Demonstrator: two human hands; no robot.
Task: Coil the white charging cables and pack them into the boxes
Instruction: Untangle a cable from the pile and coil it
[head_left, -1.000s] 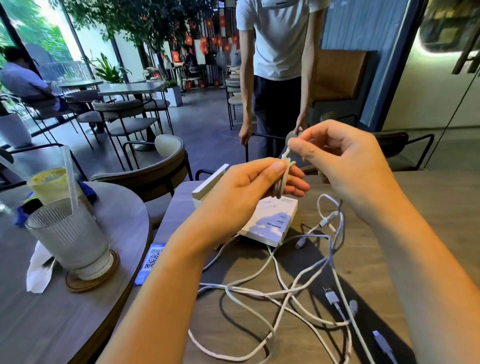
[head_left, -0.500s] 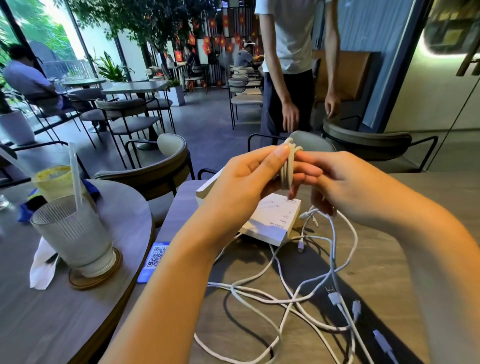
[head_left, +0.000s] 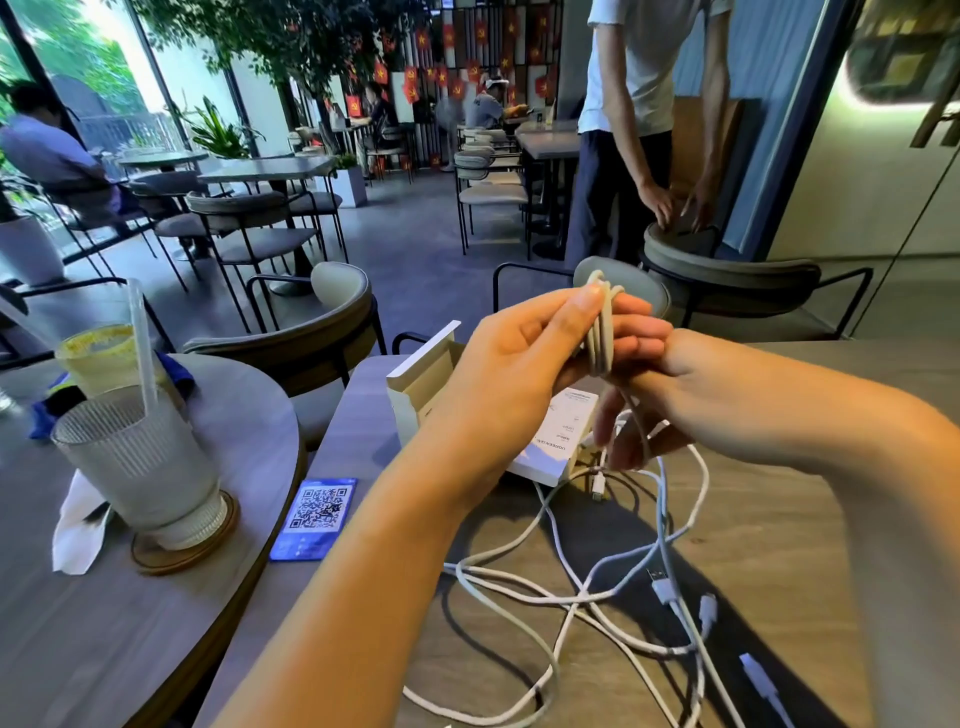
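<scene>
Holding a coil of white cable (head_left: 600, 332) above the tabletop (head_left: 810, 519), wound around the left hand (head_left: 524, 358) fingers and pinned under its thumb. Gripping the trailing strand in the right hand (head_left: 670, 395), just below the coil. Lying tangled on the tabletop: loose white cables (head_left: 587, 597). Sitting behind the hands: open white boxes (head_left: 550, 447).

One head-worn wide-angle view, looking forward and down from the wearer's own eye line. The hands (head_left: 587, 364) sit close, mid-frame, over the desk (head_left: 779, 519); beyond them the lens takes in the café, edges bowed.
</scene>
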